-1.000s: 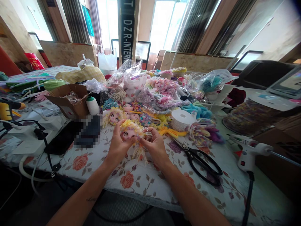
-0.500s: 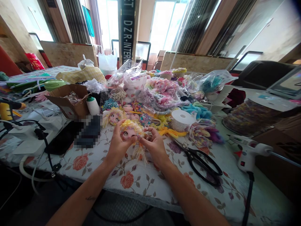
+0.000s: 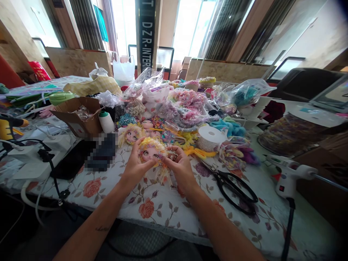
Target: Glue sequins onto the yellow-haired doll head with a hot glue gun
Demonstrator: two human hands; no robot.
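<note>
Between my hands is a doll head (image 3: 150, 153) with a painted face and yellow, multicoloured yarn hair, its face turned up towards me. My left hand (image 3: 137, 163) grips it from the left, the thumb lying across its lower face. On the other side my right hand (image 3: 178, 163) is closed at the head's edge, thumb and fingers pinching the hair there. Loose pale strands hang below. Just behind lies a second doll head (image 3: 132, 134) with yellow hair, among several other doll heads.
Black-handled scissors (image 3: 235, 188) lie right of my hands, with a white glue gun (image 3: 285, 175) farther right. A ribbon spool (image 3: 212, 134) and heaped yarn (image 3: 187, 103) stand behind. Leftward are a thread cone (image 3: 106, 122), a cardboard box (image 3: 78, 117), a black phone (image 3: 73, 159) and power strips (image 3: 35, 165).
The doll head has turned slightly in my hands, so both painted eyes now show more fully. My hands stay in nearly the same place, still holding it.
</note>
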